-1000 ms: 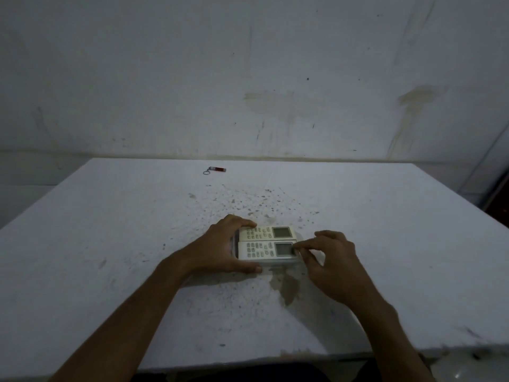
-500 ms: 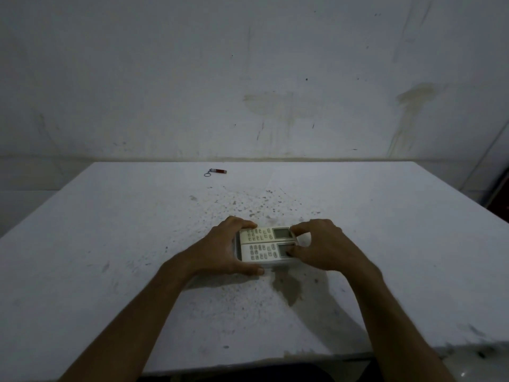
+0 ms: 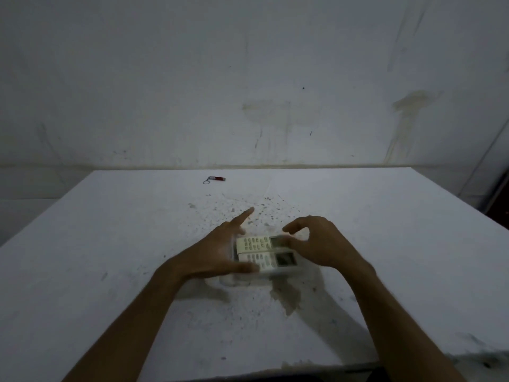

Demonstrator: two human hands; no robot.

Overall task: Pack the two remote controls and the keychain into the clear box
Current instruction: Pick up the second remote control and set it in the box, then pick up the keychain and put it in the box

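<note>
Two white remote controls lie side by side in the clear box [image 3: 301, 271] at the table's middle. The near remote [image 3: 271, 261] lies flat. The far remote [image 3: 254, 243] looks slightly tilted and blurred. My left hand [image 3: 217, 249] is at the box's left end, index finger stretched out, thumb along the near side. Over the right end my right hand [image 3: 319, 244] hovers with fingers apart, its fingertips on the far remote's screen end. The red and silver keychain [image 3: 216, 178] lies alone near the table's far edge.
The white table [image 3: 110, 271] is speckled with dark spots, with a stain [image 3: 287, 299] just in front of the box. A stained wall rises right behind the table's far edge. The table's near edge runs close to my body.
My left hand has loosened from the box and its index finger now sticks out. My right hand has shifted to the far remote's screen end and spread its fingers.
</note>
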